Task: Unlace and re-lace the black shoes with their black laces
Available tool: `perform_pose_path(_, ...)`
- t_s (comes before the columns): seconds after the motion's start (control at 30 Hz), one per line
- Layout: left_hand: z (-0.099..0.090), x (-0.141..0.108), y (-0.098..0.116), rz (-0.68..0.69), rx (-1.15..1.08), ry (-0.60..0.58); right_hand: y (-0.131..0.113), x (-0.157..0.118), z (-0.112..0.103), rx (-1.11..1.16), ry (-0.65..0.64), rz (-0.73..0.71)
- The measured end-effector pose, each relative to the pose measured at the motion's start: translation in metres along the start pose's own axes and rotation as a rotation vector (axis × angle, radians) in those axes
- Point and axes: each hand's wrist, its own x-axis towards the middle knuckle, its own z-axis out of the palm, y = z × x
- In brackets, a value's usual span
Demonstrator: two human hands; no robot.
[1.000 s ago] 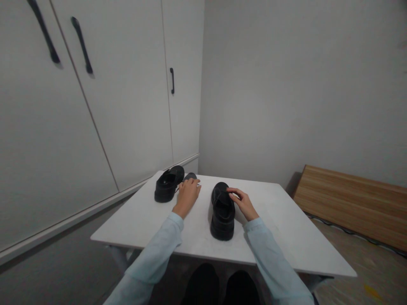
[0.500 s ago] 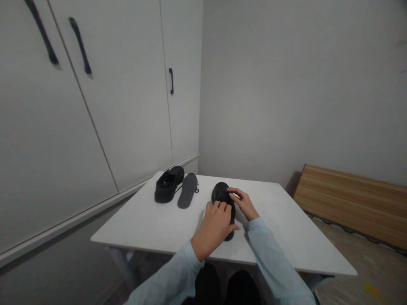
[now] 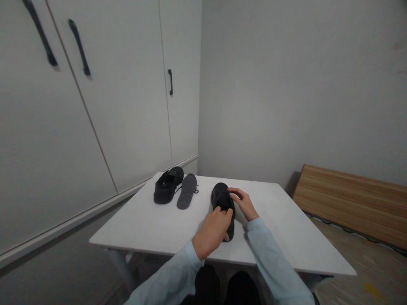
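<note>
A black shoe [image 3: 220,195] lies on the white table in front of me, its toe pointing away. My left hand [image 3: 212,231] is over the shoe's opening, with its fingers curled into it and the thumb low by the heel. What those fingertips touch inside is hidden. Against the right side of the shoe's front, my right hand [image 3: 244,203] holds on with bent fingers. To the left rests a second black shoe [image 3: 165,191], and beside it is a dark grey insole [image 3: 187,191] lying flat.
A black lace loop [image 3: 196,191] shows at the insole's right edge. The white table [image 3: 152,228] stands near white cabinets [image 3: 133,106] with black handles on the left. A wood-grain board [image 3: 346,203] leans by the wall on the right.
My left hand has slid slightly back toward the heel, its fingers reaching down into the opening and its thumb drawn in. My right hand has stayed on the shoe's side.
</note>
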Motion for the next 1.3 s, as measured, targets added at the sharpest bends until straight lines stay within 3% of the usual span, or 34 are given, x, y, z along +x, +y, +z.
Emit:
perform_pose_path(0.23,-0.007,-0.004,-0.003,0.004,-0.046,-0.004,0.023,0.005,-0.006,-0.006,0.141,0.125)
perform_pose_path(0.47,-0.028,-0.010,-0.025,0.031,-0.020,0.079,0.024,0.005,-0.006,0.010,0.193,0.202)
perform_pose_path(0.73,-0.041,-0.020,-0.044,-0.013,-0.057,0.098,0.025,0.005,-0.005,-0.009,0.186,0.224)
perform_pose_path(1.07,-0.047,-0.028,-0.072,-0.064,0.000,0.220,0.025,0.006,-0.004,-0.024,0.184,0.227)
perform_pose_path(1.3,-0.043,-0.029,-0.093,-0.136,0.118,0.302,0.023,0.005,-0.003,-0.047,0.175,0.217)
